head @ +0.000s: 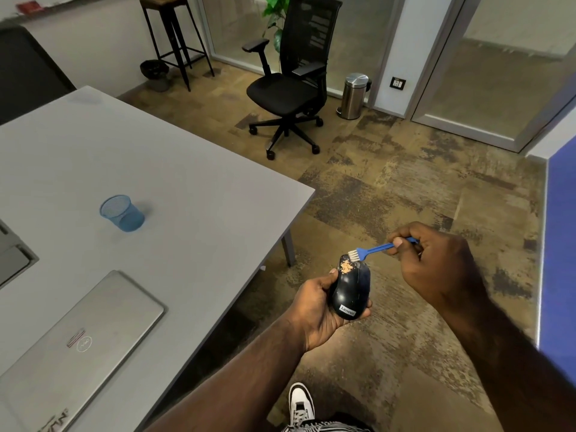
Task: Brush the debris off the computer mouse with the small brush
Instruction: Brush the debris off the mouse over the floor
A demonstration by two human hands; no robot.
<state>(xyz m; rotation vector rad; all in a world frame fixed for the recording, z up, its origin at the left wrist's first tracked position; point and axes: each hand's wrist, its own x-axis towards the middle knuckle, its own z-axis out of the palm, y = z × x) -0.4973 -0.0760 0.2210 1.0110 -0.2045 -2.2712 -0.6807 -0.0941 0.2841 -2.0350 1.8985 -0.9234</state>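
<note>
— Out past the table corner, over the carpet: black computer mouse cradled in the left hand, fingers curled under and round its sides, logo end toward the body, button end pointing away.

— And the small brush?

— Pinched by the handle in the right hand, thumb and fingers clamped on the blue stem. White bristles down on the far end, touching or just above the debris.

— Lie of things?

— Handle running right to left, roughly crosswise to the long axis of the mouse. Crumbs just left of the bristles, near the far-left edge.

— Next, probably?

— Short flick leftward and away, off that near edge, onto the floor.
</note>
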